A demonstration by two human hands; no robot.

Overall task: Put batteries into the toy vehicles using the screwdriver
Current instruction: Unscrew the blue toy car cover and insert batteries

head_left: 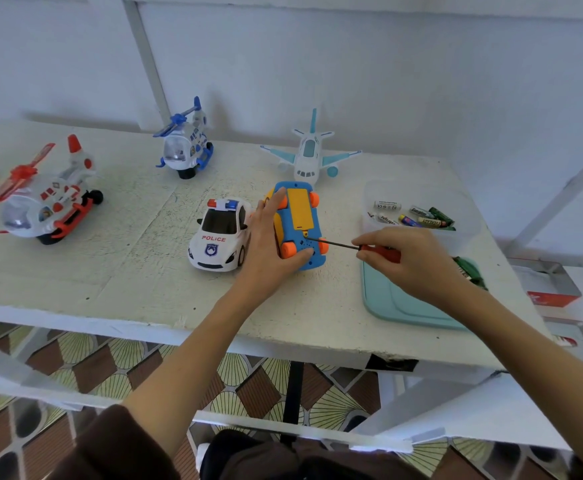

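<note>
Lying upturned on the white surface (116, 271), the blue toy car (298, 225) shows its yellow battery cover. The left hand (269, 244) steadies it, fingers extended along its side, thumb at its near end. The right hand (411, 259) grips the red-handled screwdriver (338, 244), tip at the cover's near edge. A clear tub (456, 199) holds batteries (418, 218) just right. The police car (220, 235) stands immediately left.
</note>
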